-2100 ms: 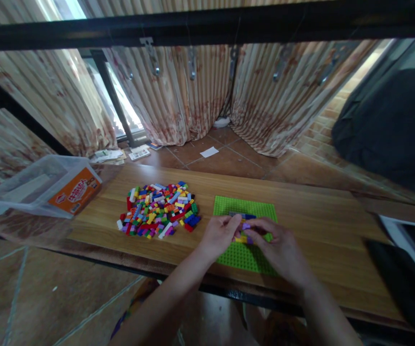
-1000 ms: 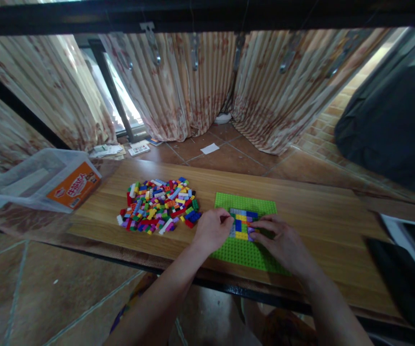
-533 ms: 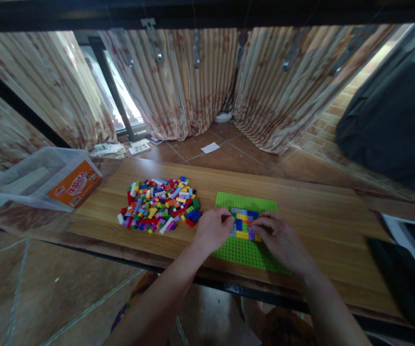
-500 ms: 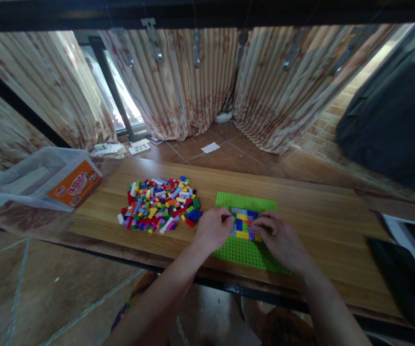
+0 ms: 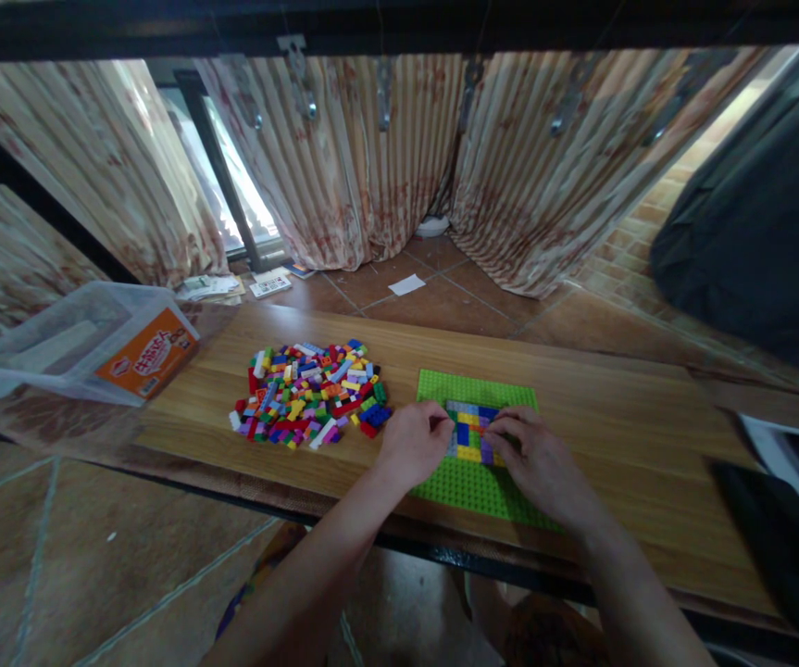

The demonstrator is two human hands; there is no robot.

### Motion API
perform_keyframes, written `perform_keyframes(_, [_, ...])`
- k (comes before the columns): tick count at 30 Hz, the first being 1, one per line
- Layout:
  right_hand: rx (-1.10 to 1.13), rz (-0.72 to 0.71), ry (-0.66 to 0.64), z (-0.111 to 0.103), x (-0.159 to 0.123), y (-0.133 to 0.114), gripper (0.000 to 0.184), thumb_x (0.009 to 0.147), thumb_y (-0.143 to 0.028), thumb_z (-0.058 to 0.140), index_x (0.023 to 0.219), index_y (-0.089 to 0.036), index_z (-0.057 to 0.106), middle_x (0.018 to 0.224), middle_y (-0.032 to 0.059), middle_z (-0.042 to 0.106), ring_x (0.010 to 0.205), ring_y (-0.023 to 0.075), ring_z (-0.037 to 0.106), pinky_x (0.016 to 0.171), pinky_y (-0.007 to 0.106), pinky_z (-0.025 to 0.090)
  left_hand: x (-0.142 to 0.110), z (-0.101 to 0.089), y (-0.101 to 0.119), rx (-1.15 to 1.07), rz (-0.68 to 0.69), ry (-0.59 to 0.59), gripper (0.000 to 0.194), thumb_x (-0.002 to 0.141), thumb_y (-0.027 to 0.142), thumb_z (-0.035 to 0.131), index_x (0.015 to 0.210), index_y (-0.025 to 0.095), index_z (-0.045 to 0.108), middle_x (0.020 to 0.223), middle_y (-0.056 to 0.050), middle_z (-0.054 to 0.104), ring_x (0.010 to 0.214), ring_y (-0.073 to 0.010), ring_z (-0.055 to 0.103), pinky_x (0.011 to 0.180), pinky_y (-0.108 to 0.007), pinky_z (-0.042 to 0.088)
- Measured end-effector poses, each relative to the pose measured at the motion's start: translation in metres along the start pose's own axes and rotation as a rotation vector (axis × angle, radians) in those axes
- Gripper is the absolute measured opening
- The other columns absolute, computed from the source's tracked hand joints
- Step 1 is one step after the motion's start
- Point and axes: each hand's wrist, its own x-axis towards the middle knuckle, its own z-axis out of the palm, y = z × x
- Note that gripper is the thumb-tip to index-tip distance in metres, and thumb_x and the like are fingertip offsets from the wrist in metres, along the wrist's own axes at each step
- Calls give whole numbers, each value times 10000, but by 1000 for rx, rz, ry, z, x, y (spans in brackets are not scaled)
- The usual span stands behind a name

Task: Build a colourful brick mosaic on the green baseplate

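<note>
Brick patchwork (image 5: 469, 435) is on the green baseplate (image 5: 472, 491), between the two hands – grey, blue, yellow, green, orange and purple pieces packed side by side. Left to right: clear plastic bin (image 5: 42, 382) with an orange label (image 5: 149, 355), at the table's left end. Then the loose brick pile (image 5: 308, 389), mixed colours, spread on the wooden table (image 5: 621, 417). Left hand (image 5: 413, 440) next, over the baseplate's left part, fingers curled in, thumb and index tips close by the patchwork's left edge; whether they meet or pinch a piece is hidden. Right hand (image 5: 538, 456) at the patchwork's right edge, thumb and index bent toward the pieces, other fingers folded; can't make out whether they clamp a brick or only rest on it. Far right: dark flat object (image 5: 778, 537), blurred, well apart.

Step in hand looks like seating or straightening pieces at the right edge, left hand probably steadying. Next move would call for lining up studs and pressing straight down – a sideways push might pop neighbours loose.
</note>
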Motion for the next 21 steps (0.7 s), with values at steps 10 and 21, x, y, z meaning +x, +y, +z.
perform_keyframes(10, [18, 62, -29, -1, -4, 0, 170, 801, -376, 651, 872, -246, 735, 1099, 69, 606, 1023, 235, 603, 958, 420, 462, -1, -1, 3, 61, -20, -15, 195, 878, 214, 542, 842, 164, 727, 794, -47, 730, 732, -171, 647, 658, -262, 438])
perform_keyframes(21, [-36, -6, 7, 4, -6, 1, 199, 836, -420, 582, 793, -256, 687, 902, 38, 686, 902, 250, 612, 827, 426, 481, -3, 1, 3, 64, -42, -3, 197, 863, 234, 542, 843, 187, 732, 811, -39, 740, 743, -177, 656, 658, -263, 457])
